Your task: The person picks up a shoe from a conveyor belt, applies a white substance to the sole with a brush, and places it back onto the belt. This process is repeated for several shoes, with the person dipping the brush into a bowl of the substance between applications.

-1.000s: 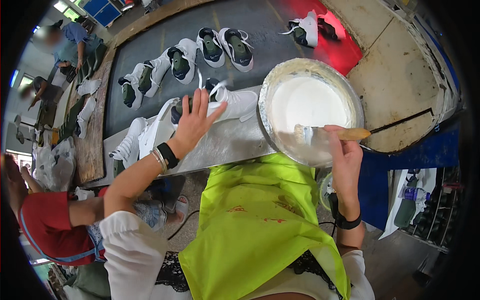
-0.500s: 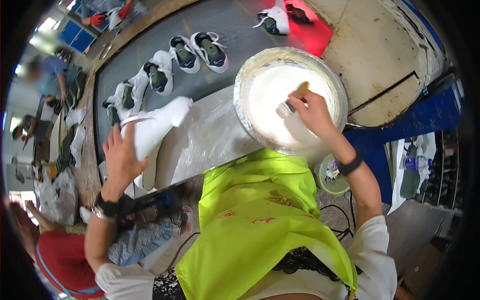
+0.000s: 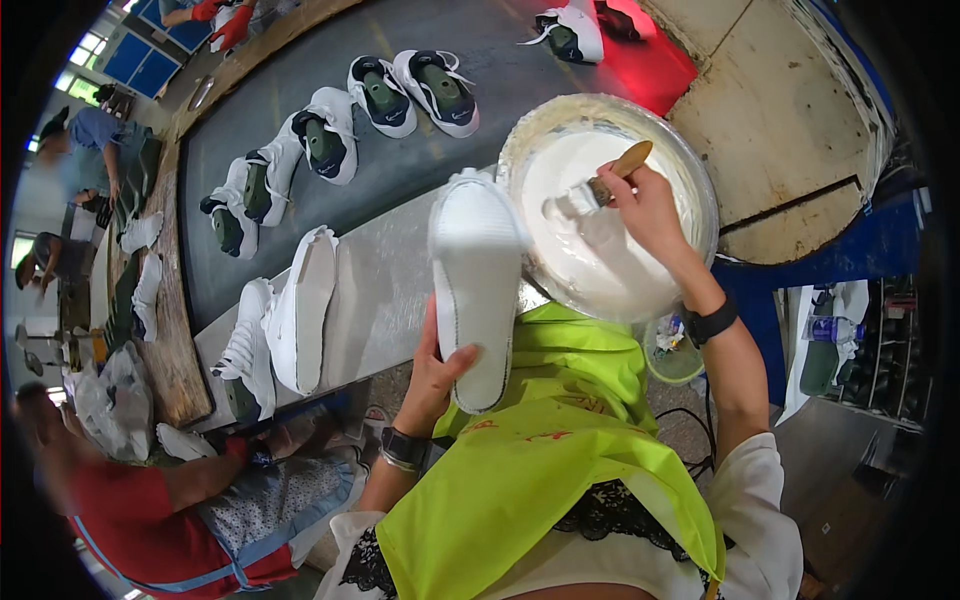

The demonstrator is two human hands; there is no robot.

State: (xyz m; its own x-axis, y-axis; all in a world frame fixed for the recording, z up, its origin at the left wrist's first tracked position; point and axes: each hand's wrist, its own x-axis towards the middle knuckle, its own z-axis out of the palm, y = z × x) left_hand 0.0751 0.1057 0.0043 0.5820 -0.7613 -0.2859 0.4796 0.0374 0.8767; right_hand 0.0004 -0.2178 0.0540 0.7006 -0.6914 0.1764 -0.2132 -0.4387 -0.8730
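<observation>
A white shoe (image 3: 473,290) is in my left hand (image 3: 440,378), its stitched bottom facing me, close by the left rim of a round metal bowl (image 3: 704,190). My fingers and thumb grip it around the lower part. Thick white liquid (image 3: 575,245) fills much of the bowl. Over it, my right hand (image 3: 655,212) pinches a brush (image 3: 631,160) by its wooden handle; the bristles are coated white and touch or hover just above the liquid. Left of my left hand, a white shoe on its side (image 3: 308,308) and a laced white shoe (image 3: 250,345) rest on the metal sheet (image 3: 375,270).
Several white shoes with green inserts (image 3: 325,145) line the dark belt (image 3: 300,60) beyond. A red-lit patch (image 3: 655,65) lies at the far right. A person in red (image 3: 140,510) sits at my left; other people work farther off. A small tub (image 3: 672,350) stands below the bowl.
My left hand has moved right from the metal sheet's left end, and a shoe in it now shows its bottom beside the bowl. The brush has tilted, its handle swinging up to the right.
</observation>
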